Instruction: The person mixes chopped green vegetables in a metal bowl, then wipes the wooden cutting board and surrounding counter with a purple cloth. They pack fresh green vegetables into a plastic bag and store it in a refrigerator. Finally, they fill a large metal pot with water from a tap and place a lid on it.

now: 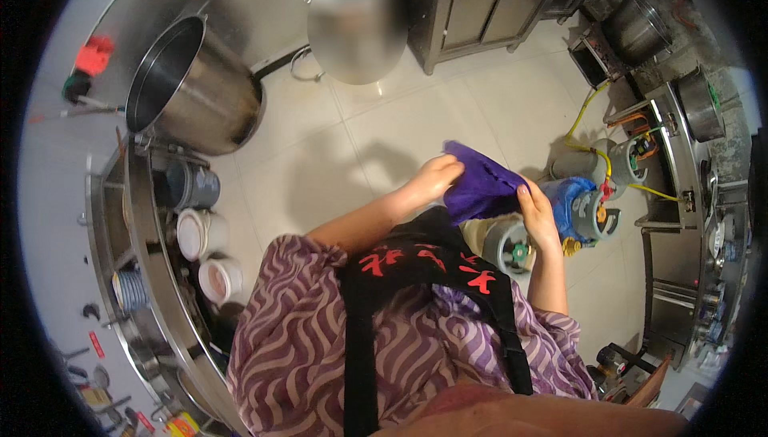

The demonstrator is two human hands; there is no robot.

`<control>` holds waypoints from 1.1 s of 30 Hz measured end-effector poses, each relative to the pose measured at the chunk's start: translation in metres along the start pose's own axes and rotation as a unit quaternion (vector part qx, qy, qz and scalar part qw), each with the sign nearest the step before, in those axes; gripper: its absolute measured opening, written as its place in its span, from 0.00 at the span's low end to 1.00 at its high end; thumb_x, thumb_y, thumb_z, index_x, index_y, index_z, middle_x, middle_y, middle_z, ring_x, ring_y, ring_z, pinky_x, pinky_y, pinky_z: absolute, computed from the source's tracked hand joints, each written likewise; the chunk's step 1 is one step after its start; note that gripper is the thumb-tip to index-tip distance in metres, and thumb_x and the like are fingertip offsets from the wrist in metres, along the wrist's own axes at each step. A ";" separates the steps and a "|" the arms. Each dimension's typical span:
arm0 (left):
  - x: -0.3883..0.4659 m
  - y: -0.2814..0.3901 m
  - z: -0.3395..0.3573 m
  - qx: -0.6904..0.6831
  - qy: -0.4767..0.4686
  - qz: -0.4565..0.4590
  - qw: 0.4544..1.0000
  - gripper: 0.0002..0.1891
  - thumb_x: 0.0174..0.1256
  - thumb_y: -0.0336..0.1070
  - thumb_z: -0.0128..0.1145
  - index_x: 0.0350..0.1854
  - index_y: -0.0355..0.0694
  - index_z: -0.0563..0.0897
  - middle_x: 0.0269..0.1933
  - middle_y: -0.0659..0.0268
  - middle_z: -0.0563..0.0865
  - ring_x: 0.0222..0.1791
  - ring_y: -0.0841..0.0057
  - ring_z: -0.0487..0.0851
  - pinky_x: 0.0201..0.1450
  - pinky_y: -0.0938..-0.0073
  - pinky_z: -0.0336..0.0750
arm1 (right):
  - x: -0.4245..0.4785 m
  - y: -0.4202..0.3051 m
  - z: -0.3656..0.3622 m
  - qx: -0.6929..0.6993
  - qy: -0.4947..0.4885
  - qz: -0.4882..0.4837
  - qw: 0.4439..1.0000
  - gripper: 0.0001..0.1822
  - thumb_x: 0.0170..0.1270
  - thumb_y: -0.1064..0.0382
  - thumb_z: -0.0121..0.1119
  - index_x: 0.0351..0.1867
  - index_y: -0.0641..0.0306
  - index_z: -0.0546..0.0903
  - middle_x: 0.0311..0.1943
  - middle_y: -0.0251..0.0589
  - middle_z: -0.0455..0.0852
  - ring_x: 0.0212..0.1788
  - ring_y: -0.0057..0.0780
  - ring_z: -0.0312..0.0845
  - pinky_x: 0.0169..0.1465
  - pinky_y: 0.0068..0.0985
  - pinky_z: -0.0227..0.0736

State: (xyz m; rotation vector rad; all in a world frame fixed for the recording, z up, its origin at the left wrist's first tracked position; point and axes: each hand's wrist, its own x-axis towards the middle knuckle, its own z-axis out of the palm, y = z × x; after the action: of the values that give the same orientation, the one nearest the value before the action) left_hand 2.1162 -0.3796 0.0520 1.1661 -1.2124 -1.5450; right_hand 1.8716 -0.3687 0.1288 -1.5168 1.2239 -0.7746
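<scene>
A purple cloth [483, 188] is stretched between my two hands, in front of the black apron [420, 251] with red writing. My left hand [437, 178] pinches the cloth's upper edge at its left end. On the other side, my right hand [537, 212] grips the cloth's right edge, with the thumb on its face. Folds in the cloth hide some of the fingertips. Below it, between the cloth and my right forearm, the top of a grey gas cylinder [509, 248] with a green valve shows.
A large steel stockpot [210, 98] stands at upper left, near lidded white buckets [195, 234] beneath a steel counter [147, 221]. Right of my hands are a blue-wrapped gas cylinder [570, 203] and a yellow hose [577, 122]. A steel cabinet [474, 14] stands ahead, beside a blurred area.
</scene>
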 end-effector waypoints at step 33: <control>0.622 0.133 -0.287 0.074 0.240 0.012 0.968 0.19 0.66 0.25 0.50 0.60 0.33 0.70 0.55 0.59 0.77 0.55 0.73 0.76 0.61 0.73 0.68 | 0.858 -0.001 -0.026 -0.466 0.031 -0.285 0.837 0.26 0.57 0.52 0.61 0.59 0.46 0.76 0.69 0.46 0.60 0.70 0.48 0.52 0.67 0.56 0.49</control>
State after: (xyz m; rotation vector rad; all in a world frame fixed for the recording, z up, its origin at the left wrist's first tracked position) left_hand 2.2647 -1.0618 0.0476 1.5101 -1.0166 -1.0769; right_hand 2.0914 -1.1943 0.0493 -2.7688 1.2703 -0.6009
